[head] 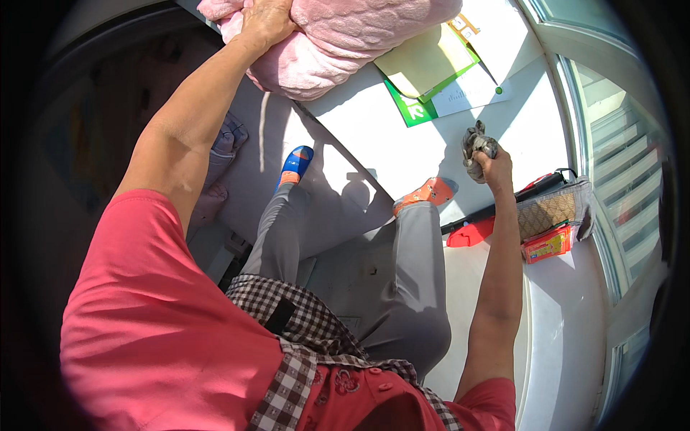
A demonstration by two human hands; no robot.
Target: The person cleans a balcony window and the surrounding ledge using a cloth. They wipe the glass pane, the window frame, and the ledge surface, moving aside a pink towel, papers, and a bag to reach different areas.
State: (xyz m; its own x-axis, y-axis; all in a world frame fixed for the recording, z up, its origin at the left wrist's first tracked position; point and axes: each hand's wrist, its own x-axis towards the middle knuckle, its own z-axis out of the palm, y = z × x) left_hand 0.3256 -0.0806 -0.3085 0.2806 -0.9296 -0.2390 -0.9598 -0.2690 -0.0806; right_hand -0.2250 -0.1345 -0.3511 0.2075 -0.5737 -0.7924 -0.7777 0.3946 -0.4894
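Note:
At the top edge, my left hand is on a bunched pink plush blanket and appears to grip it; the fingertips are partly cut off by the frame. My right hand is closed around a crumpled, damp-looking grey cloth, held over the white window sill. Left of that cloth, a sheaf of papers with a pale yellow sheet and a green booklet lies on the sill, partly under the blanket's edge.
My right foot in an orange sock is on the sill; my left foot wears a blue slipper lower down. Beside my right forearm lie a woven-panel bag, red packets and a red cloth-like item. A framed window borders the right.

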